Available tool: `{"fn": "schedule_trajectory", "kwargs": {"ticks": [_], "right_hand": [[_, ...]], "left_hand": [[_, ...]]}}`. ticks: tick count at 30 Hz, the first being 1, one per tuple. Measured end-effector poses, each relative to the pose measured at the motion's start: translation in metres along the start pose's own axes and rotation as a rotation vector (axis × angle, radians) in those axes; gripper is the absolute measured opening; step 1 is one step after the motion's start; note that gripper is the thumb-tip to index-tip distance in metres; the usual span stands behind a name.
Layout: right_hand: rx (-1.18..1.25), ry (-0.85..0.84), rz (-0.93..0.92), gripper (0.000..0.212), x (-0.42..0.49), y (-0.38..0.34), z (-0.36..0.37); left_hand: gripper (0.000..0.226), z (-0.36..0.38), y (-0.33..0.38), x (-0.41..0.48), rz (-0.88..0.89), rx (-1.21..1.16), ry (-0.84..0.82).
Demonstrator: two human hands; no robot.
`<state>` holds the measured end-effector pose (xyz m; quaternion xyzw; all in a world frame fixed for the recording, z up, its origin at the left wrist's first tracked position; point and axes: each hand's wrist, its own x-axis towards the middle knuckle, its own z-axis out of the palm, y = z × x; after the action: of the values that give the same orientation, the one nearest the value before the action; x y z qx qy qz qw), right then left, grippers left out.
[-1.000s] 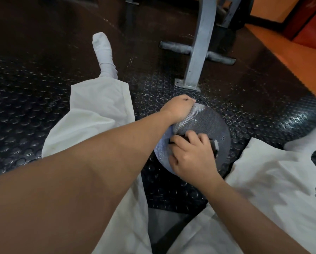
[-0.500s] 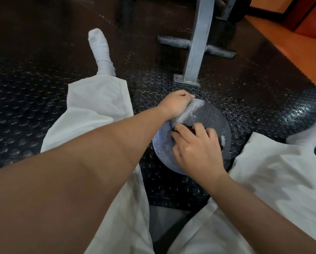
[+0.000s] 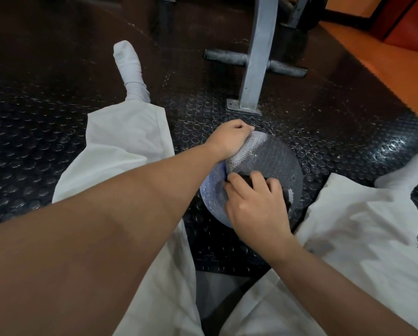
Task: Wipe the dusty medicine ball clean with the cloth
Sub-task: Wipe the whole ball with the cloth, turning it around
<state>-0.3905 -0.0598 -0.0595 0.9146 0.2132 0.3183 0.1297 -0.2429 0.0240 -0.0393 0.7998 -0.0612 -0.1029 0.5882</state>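
The grey textured medicine ball (image 3: 271, 156) sits on the floor between my outstretched legs. My left hand (image 3: 227, 139) lies on its upper left side, fingers curled over the far edge, holding it steady. My right hand (image 3: 256, 207) covers the near side of the ball and presses a dark cloth (image 3: 248, 179) against it with bent fingers. Only small bits of the cloth show, between my fingers and at the hand's right edge. The ball's lower left looks paler and bluish.
A grey metal upright (image 3: 254, 69) with a crossbar (image 3: 227, 57) is bolted to the studded black rubber floor (image 3: 45, 146) just beyond the ball. My white-trousered legs (image 3: 120, 146) flank the ball. An orange floor strip (image 3: 384, 59) runs at the right.
My right hand with the cloth has slid a little to the left across the ball. My left hand keeps the same hold on the ball's top.
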Motion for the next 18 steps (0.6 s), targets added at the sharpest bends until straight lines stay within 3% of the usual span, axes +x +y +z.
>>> {"fn": "schedule_trajectory", "kwargs": {"ticks": [5, 7, 9, 14, 18], "right_hand": [[0.004, -0.008, 0.136, 0.014, 0.010, -0.001, -0.003], [0.011, 0.005, 0.196, 0.020, 0.025, -0.001, -0.001], [0.015, -0.002, 0.212, 0.029, 0.030, -0.001, 0.000], [-0.027, -0.028, 0.163, 0.029, -0.003, 0.007, -0.004], [-0.011, -0.020, 0.241, 0.025, -0.007, 0.017, -0.006]], "left_hand": [[0.028, 0.007, 0.005, 0.003, 0.013, 0.085, -0.027], [0.026, 0.010, 0.008, 0.004, 0.021, 0.098, -0.032], [0.024, 0.012, 0.010, 0.005, 0.018, 0.120, -0.029], [0.022, 0.019, 0.012, 0.008, 0.023, 0.107, -0.021], [0.024, 0.029, 0.018, 0.007, 0.036, 0.156, -0.034]]}}
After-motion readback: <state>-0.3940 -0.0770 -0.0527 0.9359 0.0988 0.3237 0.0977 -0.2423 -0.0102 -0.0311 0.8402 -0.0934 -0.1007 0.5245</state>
